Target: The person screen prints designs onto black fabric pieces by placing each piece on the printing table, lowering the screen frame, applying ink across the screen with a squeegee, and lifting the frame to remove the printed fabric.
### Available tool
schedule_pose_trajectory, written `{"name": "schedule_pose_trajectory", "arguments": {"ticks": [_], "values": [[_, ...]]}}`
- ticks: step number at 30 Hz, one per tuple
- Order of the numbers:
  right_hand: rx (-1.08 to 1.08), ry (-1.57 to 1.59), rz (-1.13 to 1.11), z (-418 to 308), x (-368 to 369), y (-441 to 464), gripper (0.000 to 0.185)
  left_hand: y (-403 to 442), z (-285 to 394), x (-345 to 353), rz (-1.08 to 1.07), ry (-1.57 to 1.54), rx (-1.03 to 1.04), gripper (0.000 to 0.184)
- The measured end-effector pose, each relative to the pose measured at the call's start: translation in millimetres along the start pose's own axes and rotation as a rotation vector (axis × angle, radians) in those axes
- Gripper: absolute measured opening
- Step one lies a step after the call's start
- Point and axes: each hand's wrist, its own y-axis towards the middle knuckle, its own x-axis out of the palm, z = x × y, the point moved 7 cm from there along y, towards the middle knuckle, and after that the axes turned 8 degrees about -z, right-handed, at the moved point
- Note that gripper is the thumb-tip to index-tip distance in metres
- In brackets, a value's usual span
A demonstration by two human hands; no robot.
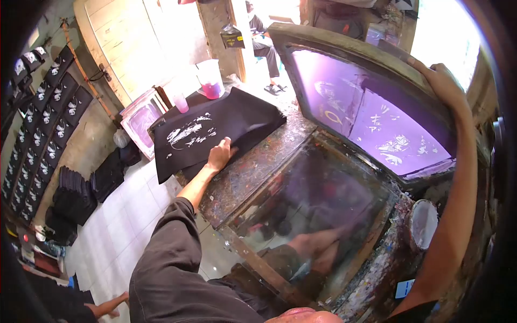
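Observation:
My left hand [219,155] is closed at the near edge of a black fabric piece [250,116] with a white print on it; its fingertips are partly hidden. This cloth lies at the far left end of the work table, over other black cloth. On the right, my right hand [444,81] grips the upper rail of a screen-printing frame [344,46]. The frame stands tilted up, and its purple mesh [371,102] shows pale figures and lettering. Below it is the glass table top [318,199], bordered by wood and reflecting legs.
A paint-crusted tub [424,223] and a phone [405,289] are at the right. Behind the cloth stand a bucket of pink liquid [210,81] and a pink cup [181,102]. Printed black pieces [37,137] hang at left above dark stacks [74,188]. Another person [264,46] sits beyond.

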Motion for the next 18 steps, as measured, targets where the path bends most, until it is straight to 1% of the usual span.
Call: {"name": "schedule_pose_trajectory", "arguments": {"ticks": [2,3,4,6,7,8,9,10,11,12,13,14,15,16,17,18], "values": [[0.081,-0.003,-0.069,-18.2,-2.5,-13.7,0.083,-1.7,33.1,10.4,-0.220,0.271,0.399,0.018],[0.117,-0.090,-0.075,-27.5,-7.9,-19.7,0.083,7.6,32.3,4.1,-0.210,0.351,0.400,0.015],[0.127,-0.088,-0.068,-31.2,-8.9,-25.2,0.083,20.1,30.2,-3.8,-0.200,0.430,0.398,0.011],[0.127,-0.109,0.083,-38.1,-15.9,-35.4,0.092,43.9,34.5,-37.1,-0.089,0.271,0.470,0.009],[0.164,-0.089,-0.005,-41.4,-16.2,-37.8,0.093,46.7,60.7,-39.5,-0.162,0.364,0.561,0.010],[0.145,-0.070,0.000,-39.2,-19.5,-35.2,0.093,33.6,92.5,-47.2,-0.291,0.363,0.590,0.011],[0.139,-0.052,-0.066,-29.3,-14.0,-28.5,0.093,15.2,116.7,-40.9,-0.255,0.251,0.732,0.009],[0.126,-0.034,-0.136,-26.9,-5.5,-22.3,0.093,-12.1,154.5,-42.5,-0.335,0.220,0.715,0.008],[0.115,-0.003,-0.016,-30.9,-10.2,-29.4,0.094,-48.1,205.2,-62.9,-0.455,0.293,0.664,0.009],[0.097,0.018,-0.018,-29.5,-6.1,-26.4,0.094,-82.3,239.2,-51.5,-0.402,0.199,0.728,0.013],[0.055,0.042,0.050,-25.5,-3.9,-24.1,0.088,-112.6,272.8,-31.3,-0.390,0.173,0.732,0.012],[0.094,0.024,-0.031,-20.0,-2.3,-20.0,0.091,-141.9,310.6,-24.8,-0.503,0.077,0.722,0.017],[0.132,0.002,-0.112,-15.1,-0.3,-15.9,0.094,-165.2,343.8,-14.9,-0.504,-0.164,0.674,0.020],[0.090,0.041,-0.149,-21.6,1.5,-19.4,0.093,-185.8,368.5,-9.0,-0.513,-0.417,0.632,0.023],[0.073,0.064,-0.190,-24.0,0.8,-28.1,0.093,-202.0,389.1,-7.4,-0.550,-0.459,0.668,0.023],[0.043,-0.009,-0.139,-30.6,-3.2,-31.0,0.091,-208.7,408.3,-1.6,-0.645,-0.610,0.537,0.025]]}}
